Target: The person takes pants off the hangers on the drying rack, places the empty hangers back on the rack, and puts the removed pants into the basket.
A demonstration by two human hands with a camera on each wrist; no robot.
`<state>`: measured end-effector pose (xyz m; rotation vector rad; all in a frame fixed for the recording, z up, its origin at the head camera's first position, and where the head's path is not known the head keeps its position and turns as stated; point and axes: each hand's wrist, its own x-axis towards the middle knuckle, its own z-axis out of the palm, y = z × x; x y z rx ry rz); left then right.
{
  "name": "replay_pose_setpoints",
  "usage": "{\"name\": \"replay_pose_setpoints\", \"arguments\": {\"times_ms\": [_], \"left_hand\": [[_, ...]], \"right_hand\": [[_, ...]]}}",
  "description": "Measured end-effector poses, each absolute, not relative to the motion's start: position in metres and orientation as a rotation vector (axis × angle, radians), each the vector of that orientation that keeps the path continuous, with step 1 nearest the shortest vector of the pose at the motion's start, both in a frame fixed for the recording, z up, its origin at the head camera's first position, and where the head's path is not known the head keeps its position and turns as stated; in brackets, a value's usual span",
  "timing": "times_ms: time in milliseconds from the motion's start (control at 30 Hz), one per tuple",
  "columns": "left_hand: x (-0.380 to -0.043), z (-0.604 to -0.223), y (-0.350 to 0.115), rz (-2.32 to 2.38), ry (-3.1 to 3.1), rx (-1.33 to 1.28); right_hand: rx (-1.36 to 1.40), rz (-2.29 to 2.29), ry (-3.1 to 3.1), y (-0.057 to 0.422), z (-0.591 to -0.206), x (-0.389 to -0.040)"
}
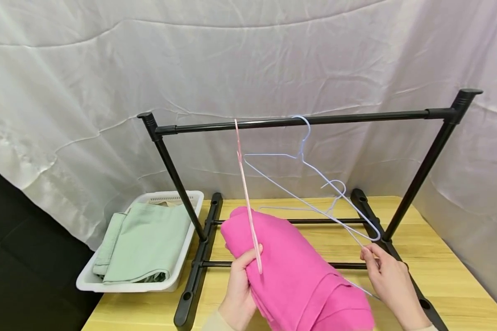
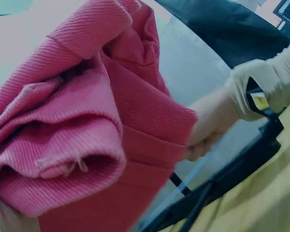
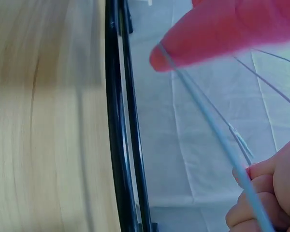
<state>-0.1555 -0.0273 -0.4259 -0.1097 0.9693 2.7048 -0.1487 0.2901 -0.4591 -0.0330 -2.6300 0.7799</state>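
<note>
My left hand [image 1: 241,287] holds a folded pink garment [image 1: 302,266], its thumb on top of the cloth. In the left wrist view the garment [image 2: 77,125] shows thick ribbed fabric and a rolled edge with loose threads. My right hand [image 1: 391,282] pinches the side wire of a pale blue hanger [image 1: 335,202] that is off the rail. Part of this hanger is hidden behind the garment. A pink hanger [image 1: 246,193] on the rail overlaps the left thumb and the cloth. Another blue hanger [image 1: 302,142] hangs beside it, in front of the held one.
The black rack [image 1: 356,118] stands on a wooden table [image 1: 451,276], with its crossbars low behind the hands. To the left, a white basket [image 1: 149,287] holds folded light green cloth [image 1: 149,243]. A pale curtain [image 1: 232,69] covers the back.
</note>
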Motion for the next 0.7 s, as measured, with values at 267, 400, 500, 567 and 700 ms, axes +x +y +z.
{"name": "replay_pose_setpoints", "arguments": {"times_ms": [267, 400, 500, 567, 700], "left_hand": [[-0.152, -0.412, -0.049, 2.762, 1.036, -0.128], [-0.15, -0.413, -0.06, 2.816, 1.081, -0.136], [-0.151, -0.413, -0.069, 2.839, 1.113, -0.123], [-0.152, -0.413, -0.075, 2.827, 1.147, -0.127], [-0.152, -0.411, -0.085, 2.818, 1.233, -0.15]], "right_hand": [[-0.069, 0.772, -2.567, 0.295, -0.458, -0.145], [-0.077, 0.788, -2.562, 0.298, -0.457, -0.144], [-0.079, 0.791, -2.555, 0.3, -0.457, -0.144], [-0.077, 0.79, -2.557, 0.301, -0.456, -0.144], [-0.078, 0.8, -2.561, 0.305, -0.456, -0.144]]}}
